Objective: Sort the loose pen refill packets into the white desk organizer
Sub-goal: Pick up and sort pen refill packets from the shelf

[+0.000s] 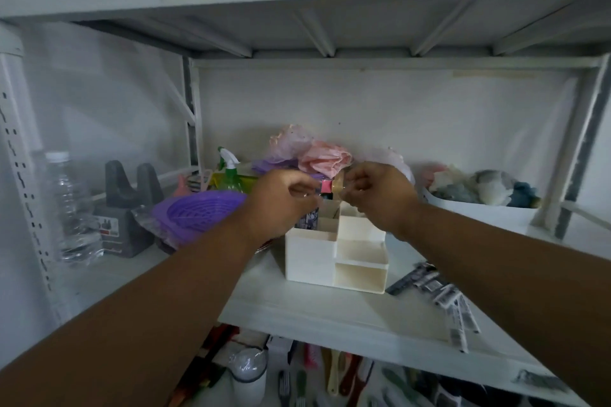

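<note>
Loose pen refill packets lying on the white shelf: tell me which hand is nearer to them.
Right. The right hand is above the white plastic desk organizer, up and left of the loose pen refill packets. The left hand is farther left, beyond the organizer's far side.

I have just one camera here, and it sits on the person's head. It looks forward and a little down into a white shelf (330, 311). It is close: both arms reach out from the bottom corners, and the left hand (281, 205) and right hand (380, 195) meet near the middle of the picture. The white organizer (310, 258) sits just under them. The lens is wide, so the shelf edges bend. There is no second view to share anything with.
</note>
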